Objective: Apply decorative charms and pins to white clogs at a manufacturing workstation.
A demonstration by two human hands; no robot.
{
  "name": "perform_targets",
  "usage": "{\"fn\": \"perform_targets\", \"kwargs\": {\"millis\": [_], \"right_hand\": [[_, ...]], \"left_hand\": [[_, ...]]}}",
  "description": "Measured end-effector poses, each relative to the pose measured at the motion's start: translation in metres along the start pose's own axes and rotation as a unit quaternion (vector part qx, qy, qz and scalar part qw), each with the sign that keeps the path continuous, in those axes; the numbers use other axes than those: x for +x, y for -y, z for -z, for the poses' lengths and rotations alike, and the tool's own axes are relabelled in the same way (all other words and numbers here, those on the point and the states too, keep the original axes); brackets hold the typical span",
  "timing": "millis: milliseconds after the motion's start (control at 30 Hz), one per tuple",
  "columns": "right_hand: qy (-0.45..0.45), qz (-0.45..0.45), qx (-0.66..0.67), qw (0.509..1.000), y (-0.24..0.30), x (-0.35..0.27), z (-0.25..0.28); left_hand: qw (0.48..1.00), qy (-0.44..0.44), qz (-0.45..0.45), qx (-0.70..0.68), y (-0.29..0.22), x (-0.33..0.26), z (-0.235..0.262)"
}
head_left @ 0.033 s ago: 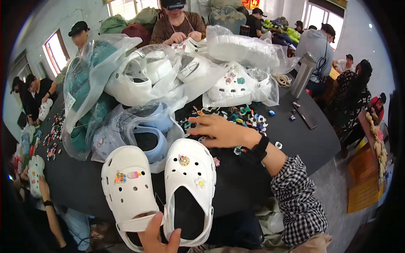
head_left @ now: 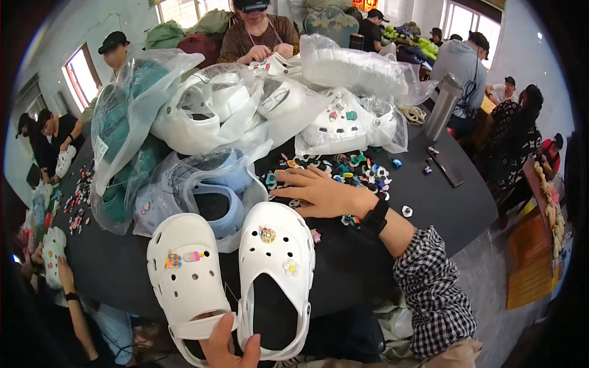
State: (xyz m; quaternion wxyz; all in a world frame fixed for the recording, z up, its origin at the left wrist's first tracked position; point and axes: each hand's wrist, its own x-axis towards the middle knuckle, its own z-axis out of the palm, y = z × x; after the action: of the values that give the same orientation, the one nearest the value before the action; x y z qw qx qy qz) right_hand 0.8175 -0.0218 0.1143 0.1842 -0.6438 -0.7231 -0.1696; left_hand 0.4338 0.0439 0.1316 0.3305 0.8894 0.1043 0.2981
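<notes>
Pair of white clogs: left clog (head_left: 187, 276) and right clog (head_left: 274, 228) side by side in front of the wearer, toes pointing away, soles toward the table; the heels reach past the near edge of the black table (head_left: 362, 264).
Left hand (head_left: 230, 346): at the heel end, thumb and a finger visible, gripping the pair; one fingertip presses near the left clog's strap.
Right hand (head_left: 325, 193): palm down, fingers spread over the loose charms (head_left: 370, 172); fingertip undersides are hidden from me, so I cannot tell whether one is touched.
Charms on the clogs: an orange-and-blue one and a pink ice pop on the left; a round ring-shaped one and a white flower on the right.
Far side: crowded. Bagged blue clogs (head_left: 230, 214) sit just behind the white toes; bagged white clogs (head_left: 334, 135) stand beyond the charms; bagged green clogs (head_left: 129, 110) rise at the left.
Right side: roomier. Black tabletop shows between the right clog and the checked sleeve (head_left: 432, 291), one pink charm (head_left: 315, 235) near the clog's toe.
Right edge: curved; a metal flask (head_left: 443, 110) stands near it, a dark flat object (head_left: 448, 170) lies in front of the flask.
Across the table: a co-worker (head_left: 264, 43), both hands at a white shoe.
</notes>
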Motion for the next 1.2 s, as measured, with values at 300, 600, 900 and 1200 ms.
{"fn": "perform_targets", "kwargs": {"millis": [300,600,900,1200], "right_hand": [[-0.003,-0.182,0.205,0.962,-0.026,-0.022,0.040],[-0.040,-0.300,0.070,0.951,-0.042,-0.039,0.040],[0.071,-0.214,0.055,0.973,-0.006,0.029,0.030],[0.022,-0.092,-0.020,0.995,-0.016,0.032,-0.028]], "left_hand": [[0.990,0.032,0.133,-0.018,0.016,-0.037,0.003],[0.987,0.018,0.157,-0.001,0.008,-0.025,0.009],[0.982,-0.059,0.165,0.068,0.017,-0.031,0.024],[0.948,-0.213,0.212,-0.102,0.030,-0.020,0.034]]}}
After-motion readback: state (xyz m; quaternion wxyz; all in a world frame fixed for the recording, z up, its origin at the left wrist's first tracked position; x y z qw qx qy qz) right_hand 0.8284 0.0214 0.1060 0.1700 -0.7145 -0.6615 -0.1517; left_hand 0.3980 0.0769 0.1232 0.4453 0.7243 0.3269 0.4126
